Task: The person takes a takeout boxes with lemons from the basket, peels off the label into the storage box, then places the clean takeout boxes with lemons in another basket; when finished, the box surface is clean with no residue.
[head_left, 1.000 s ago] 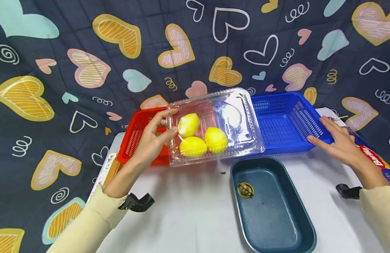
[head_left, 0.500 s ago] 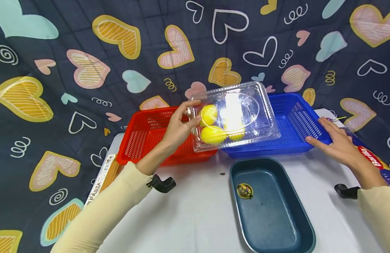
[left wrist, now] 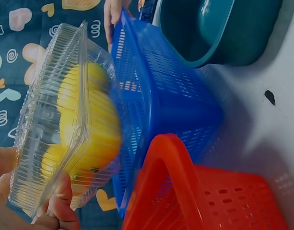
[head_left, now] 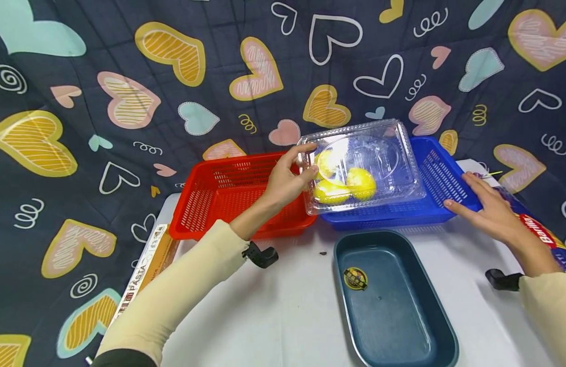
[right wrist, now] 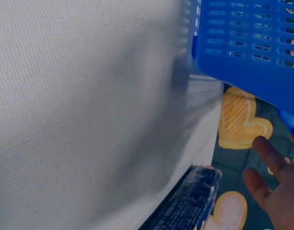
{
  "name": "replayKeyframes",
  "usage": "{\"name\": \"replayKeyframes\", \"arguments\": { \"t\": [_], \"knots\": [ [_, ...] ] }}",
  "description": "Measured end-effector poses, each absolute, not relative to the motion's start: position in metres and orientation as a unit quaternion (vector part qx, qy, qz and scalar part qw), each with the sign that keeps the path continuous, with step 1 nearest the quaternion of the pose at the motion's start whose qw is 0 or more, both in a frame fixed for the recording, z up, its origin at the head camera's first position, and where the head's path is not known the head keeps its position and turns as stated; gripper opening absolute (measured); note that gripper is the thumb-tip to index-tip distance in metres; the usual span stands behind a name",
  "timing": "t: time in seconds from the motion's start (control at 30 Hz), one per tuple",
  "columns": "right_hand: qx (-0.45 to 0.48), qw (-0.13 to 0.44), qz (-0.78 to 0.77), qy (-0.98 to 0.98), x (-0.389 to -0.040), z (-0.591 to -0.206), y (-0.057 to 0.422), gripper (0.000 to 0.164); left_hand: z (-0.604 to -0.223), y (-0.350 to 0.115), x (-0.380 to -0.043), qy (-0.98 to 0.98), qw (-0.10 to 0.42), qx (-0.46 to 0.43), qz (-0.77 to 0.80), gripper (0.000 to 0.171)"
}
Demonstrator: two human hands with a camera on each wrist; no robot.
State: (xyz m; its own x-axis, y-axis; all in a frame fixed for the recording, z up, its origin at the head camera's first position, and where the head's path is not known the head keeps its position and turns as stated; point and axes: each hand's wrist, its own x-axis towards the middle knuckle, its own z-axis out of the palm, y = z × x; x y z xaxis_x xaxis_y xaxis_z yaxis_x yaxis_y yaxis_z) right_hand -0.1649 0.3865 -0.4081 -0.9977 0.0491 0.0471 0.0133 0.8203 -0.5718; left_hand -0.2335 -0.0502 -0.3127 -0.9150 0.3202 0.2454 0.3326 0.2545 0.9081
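Note:
My left hand [head_left: 285,181] pinches the left edge of a clear plastic clamshell box [head_left: 393,178], thumb in front. Three yellow fruits [head_left: 361,183], like lemons, lie inside toward the held end. The box hangs tilted over the blue basket [head_left: 441,173], hiding much of it. In the left wrist view, the box's ribbed lid [left wrist: 46,100] looks closed, with the fingers [left wrist: 63,194] at its rim. My right hand [head_left: 491,211] rests at the blue basket's right rim with fingers extended. The right wrist view has that hand [right wrist: 281,196] at its edge, fingers spread.
Left of the blue basket stands a red basket [head_left: 241,199]. A dark teal tub [head_left: 393,306] sits in front on the white table [head_left: 283,306]. A blue spaghetti pack [head_left: 540,229] lies far right, a pasta box [head_left: 143,270] far left. Heart-patterned cloth [head_left: 219,66] hangs behind.
My left hand has carried the clamshell box rightward, from over the red basket to over the blue one, and the red basket is more exposed. My right hand has stayed at the blue rim.

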Motion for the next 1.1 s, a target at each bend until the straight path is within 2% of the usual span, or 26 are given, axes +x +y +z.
{"name": "replayKeyframes", "arguments": {
  "t": [0.3, 0.67, 1.1],
  "knots": [
    [-0.011, 0.031, 0.315, -0.948, -0.165, -0.409, 0.388, 0.094, -0.314, -0.034, -0.241, -0.807, 0.028, -0.186, -0.560, 0.048],
    [-0.019, 0.020, 0.314, -0.949, -0.165, -0.409, 0.388, 0.096, -0.318, -0.014, -0.251, -0.793, 0.019, -0.187, -0.579, 0.048],
    [-0.024, 0.009, 0.312, -0.950, -0.165, -0.408, 0.389, 0.097, -0.329, 0.006, -0.263, -0.848, 0.018, -0.179, -0.498, 0.049]
  ]
}}
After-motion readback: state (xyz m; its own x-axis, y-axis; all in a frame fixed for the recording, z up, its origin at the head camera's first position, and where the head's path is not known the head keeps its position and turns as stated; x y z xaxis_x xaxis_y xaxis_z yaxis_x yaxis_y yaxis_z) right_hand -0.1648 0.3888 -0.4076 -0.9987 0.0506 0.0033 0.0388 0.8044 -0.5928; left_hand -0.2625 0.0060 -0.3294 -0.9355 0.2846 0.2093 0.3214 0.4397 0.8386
